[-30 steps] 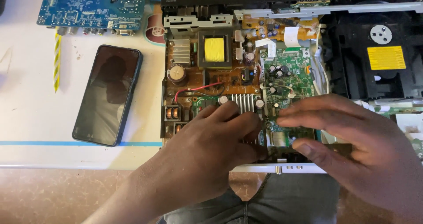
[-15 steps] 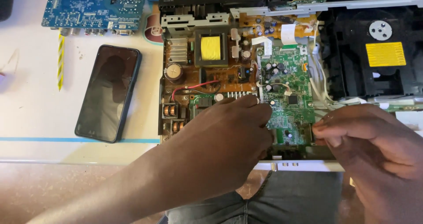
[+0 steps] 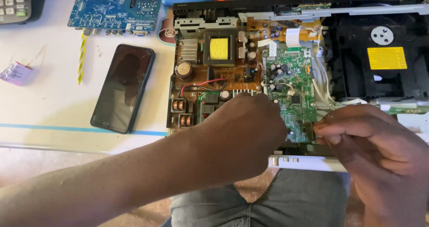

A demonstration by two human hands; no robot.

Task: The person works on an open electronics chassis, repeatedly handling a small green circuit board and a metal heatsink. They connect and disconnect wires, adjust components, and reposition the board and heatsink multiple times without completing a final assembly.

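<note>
Board (image 3: 292,99), green, seated in the opened player (image 3: 313,12) between the brown power board (image 3: 214,75) and the black disc drive (image 3: 380,52), near edge of the surface (image 3: 53,102).

Risk, as judged: the near edge is pinched from both sides; a hard pull or twist could crack the board, tear the white ribbon cables (image 3: 321,90) running to the drive, or bend small parts under the fingers.

Right hand (image 3: 371,137): grip closed, thumb and fingertips pinched at the board's near right corner.

Left hand (image 3: 243,128): knuckles up, covering the board's near left part; fingers curled under, so whether its grip clamps anything cannot be told.

Surroundings: dark phone (image 3: 123,88) to the left; blue circuit board (image 3: 114,6) beyond it; yellow striped stick (image 3: 82,57); calculator (image 3: 15,1) at far corner.
</note>
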